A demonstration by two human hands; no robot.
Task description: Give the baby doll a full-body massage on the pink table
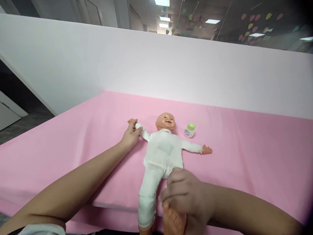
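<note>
A baby doll (165, 147) in a white cloth body lies face up, its head away from me and both arms spread out. My left hand (131, 134) is closed on the doll's arm at the left of the picture, just by its wrist. Around the lower leg at the right of the picture, my right hand (187, 192) is wrapped, a little blurred. That leg is mostly hidden by my fingers, and the doll's bare foot (173, 220) shows below them. The other leg (149, 192) lies straight towards me. A small white bottle with a green cap (189, 130) stands beside the doll's head.
Pink cloth (264, 163) covers the table under the doll, and its front edge runs below the doll's hips. A white panel (171, 68) rises behind the table. Beyond it, paper hearts (254, 26) and ceiling lights (212, 21) show.
</note>
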